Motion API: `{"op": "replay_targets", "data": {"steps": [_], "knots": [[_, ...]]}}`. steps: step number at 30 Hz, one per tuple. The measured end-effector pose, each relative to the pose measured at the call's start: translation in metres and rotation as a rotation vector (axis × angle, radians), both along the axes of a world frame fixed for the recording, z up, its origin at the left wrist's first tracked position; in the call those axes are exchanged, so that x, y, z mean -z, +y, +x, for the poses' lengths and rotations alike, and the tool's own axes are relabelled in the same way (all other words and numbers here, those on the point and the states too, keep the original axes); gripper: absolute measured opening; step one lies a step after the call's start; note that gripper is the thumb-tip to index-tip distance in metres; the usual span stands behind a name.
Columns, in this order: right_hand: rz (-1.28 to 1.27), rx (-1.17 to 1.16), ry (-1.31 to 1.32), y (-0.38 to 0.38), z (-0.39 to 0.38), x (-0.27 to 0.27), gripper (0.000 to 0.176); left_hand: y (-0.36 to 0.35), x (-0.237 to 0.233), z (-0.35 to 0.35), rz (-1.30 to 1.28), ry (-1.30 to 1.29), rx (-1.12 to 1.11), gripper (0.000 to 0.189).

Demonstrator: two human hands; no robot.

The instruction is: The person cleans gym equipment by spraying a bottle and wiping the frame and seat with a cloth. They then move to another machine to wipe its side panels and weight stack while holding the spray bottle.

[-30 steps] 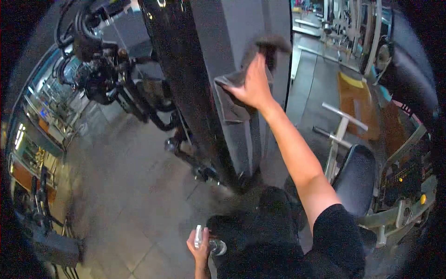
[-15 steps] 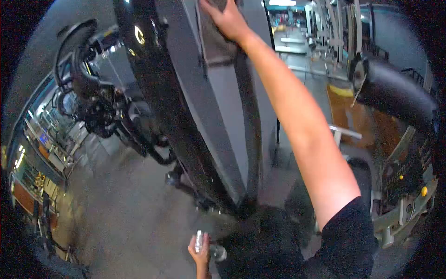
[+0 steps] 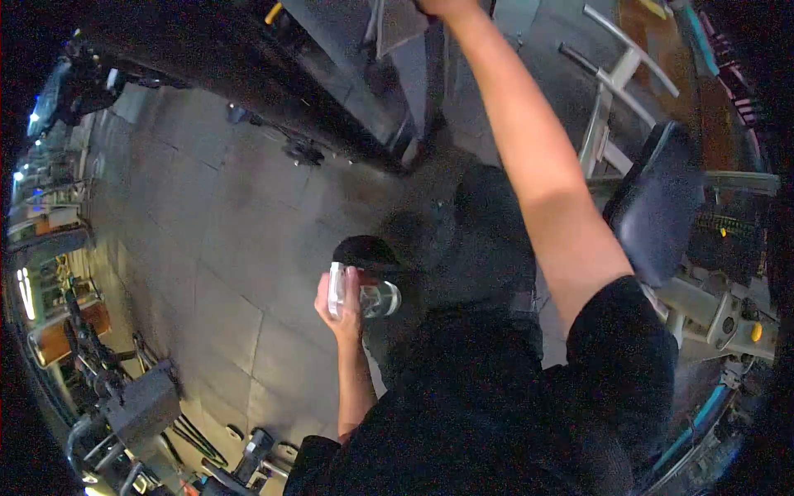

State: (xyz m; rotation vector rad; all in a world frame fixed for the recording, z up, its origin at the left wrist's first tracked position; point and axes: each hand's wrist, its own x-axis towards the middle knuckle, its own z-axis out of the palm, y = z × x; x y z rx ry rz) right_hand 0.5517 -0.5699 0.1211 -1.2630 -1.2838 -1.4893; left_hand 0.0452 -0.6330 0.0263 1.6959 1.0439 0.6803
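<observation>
Left hand (image 3: 341,310): fingers clenched around clear spray bottle (image 3: 368,298), whose body projects right of the fingertips. Right hand (image 3: 442,7): touching grey cloth (image 3: 399,26) at the frame edge; finger state indeterminable.

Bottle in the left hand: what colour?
Clear, see-through bottle, gripped by the left hand. The head view is the only one and shows it plainly.

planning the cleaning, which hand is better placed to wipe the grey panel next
Right. The right hand is up on the cloth against the panel; the left hand is low, its grip on the spray bottle.
</observation>
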Motion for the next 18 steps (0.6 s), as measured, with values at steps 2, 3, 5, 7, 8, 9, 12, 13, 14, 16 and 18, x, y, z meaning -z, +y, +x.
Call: {"op": "replay_targets", "data": {"steps": [2, 3, 5, 7, 8, 9, 12, 13, 14, 16, 18], "knots": [[-0.060, 0.052, 0.059, 0.000, -0.007, 0.084, 0.026, -0.002, 0.003, -0.001, -0.102, -0.056, -0.043, 0.012], [-0.127, 0.043, 0.131, 0.001, -0.007, 0.125, 0.024, -0.003, 0.016, -0.005, -0.112, -0.037, -0.041, 0.012], [-0.217, 0.127, 0.197, -0.006, -0.024, 0.195, 0.045, -0.004, 0.048, -0.018, -0.051, -0.161, -0.148, 0.011], [-0.278, 0.227, 0.331, -0.010, -0.056, 0.273, 0.054, -0.009, 0.041, -0.013, -0.093, -0.129, -0.168, 0.011], [-0.401, 0.180, 0.701, -0.015, -0.075, 0.295, 0.057, -0.010, 0.033, -0.007, -0.128, -0.113, -0.190, 0.012], [-0.502, 0.199, 1.065, -0.019, -0.094, 0.316, 0.062, -0.010, 0.027, -0.003, -0.128, -0.110, -0.187, 0.012], [-0.289, -0.065, 1.695, -0.008, -0.118, 0.440, 0.068, -0.013, 0.015, -0.001, -0.297, -0.156, -0.162, 0.019], [-0.166, -0.100, 1.688, -0.003, -0.116, 0.472, 0.071, -0.017, 0.015, -0.001, -0.276, -0.158, -0.175, 0.023], [-0.142, -0.159, 1.839, -0.003, -0.118, 0.472, 0.080, -0.018, 0.016, -0.002, -0.255, -0.151, -0.184, 0.027], [-0.100, -0.280, 2.133, -0.011, -0.122, 0.467, 0.100, -0.024, 0.021, -0.006, -0.255, -0.162, -0.188, 0.028], [-0.077, -0.406, 2.438, -0.021, -0.138, 0.468, 0.124, -0.030, 0.020, -0.010, -0.267, -0.161, -0.214, 0.030]]}}
